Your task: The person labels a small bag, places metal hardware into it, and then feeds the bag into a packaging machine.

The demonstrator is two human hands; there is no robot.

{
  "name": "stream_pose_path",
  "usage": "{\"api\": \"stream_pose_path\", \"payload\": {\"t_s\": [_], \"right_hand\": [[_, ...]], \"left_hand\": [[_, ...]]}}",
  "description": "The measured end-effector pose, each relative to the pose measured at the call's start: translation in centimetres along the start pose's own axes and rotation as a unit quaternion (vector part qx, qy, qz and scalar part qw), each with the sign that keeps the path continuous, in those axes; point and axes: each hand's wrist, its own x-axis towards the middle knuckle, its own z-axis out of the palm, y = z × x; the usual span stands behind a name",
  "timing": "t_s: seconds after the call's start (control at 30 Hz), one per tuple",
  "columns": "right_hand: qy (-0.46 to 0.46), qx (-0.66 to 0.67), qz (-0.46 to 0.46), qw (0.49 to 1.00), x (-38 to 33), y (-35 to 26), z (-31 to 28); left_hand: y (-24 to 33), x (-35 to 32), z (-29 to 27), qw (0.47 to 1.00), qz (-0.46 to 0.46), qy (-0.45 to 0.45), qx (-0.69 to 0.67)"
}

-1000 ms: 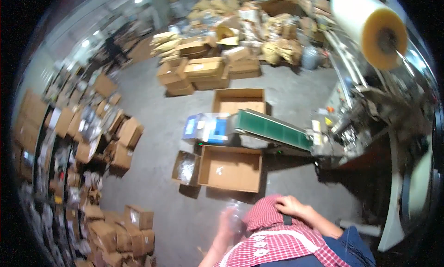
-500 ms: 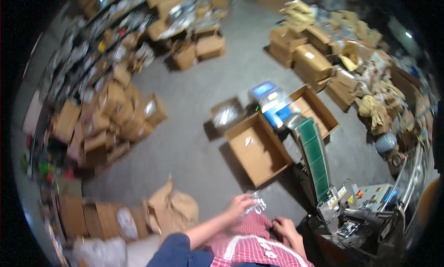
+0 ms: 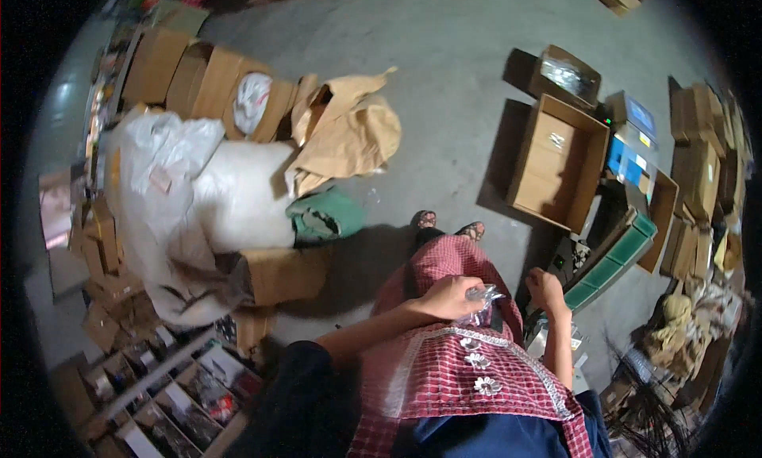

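Gripping a clear plastic packet (image 3: 486, 294) in the left hand (image 3: 451, 298), close to the apron (image 3: 425, 369), probably for steadiness; clenching the right hand (image 3: 545, 291), seemingly empty, near the edge of the green conveyor (image 3: 609, 267).

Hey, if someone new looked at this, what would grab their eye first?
Probably the red checked apron at bottom centre, with the left hand holding crinkled clear plastic in front of it. Next, perhaps the bulky white bundle at left, and the green conveyor belt at right, near a large open cardboard box.
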Motion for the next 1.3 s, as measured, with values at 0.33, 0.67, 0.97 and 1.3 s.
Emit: {"api": "stream_pose_path", "payload": {"t_s": [0.33, 0.67, 0.97, 1.3], "right_hand": [[-0.059, -0.103, -0.155, 0.981, 13.8, -10.5, -3.0], [0.024, 0.133, 0.218, 0.967, 12.8, -4.4, 4.2], [-0.045, 0.204, 0.26, 0.943, 14.5, -14.0, 6.0], [-0.069, 0.139, 0.203, 0.967, 37.6, -7.9, -10.3]], "left_hand": [[-3.4, -4.2, -7.3, 0.991, -0.064, 0.1, -0.066], [-7.7, -3.6, -27.1, 0.99, -0.002, 0.132, -0.04], [-10.5, -0.8, -38.8, 0.93, -0.061, -0.008, -0.363], [1.5, 13.9, -46.2, 0.817, -0.126, 0.185, -0.531]]}}
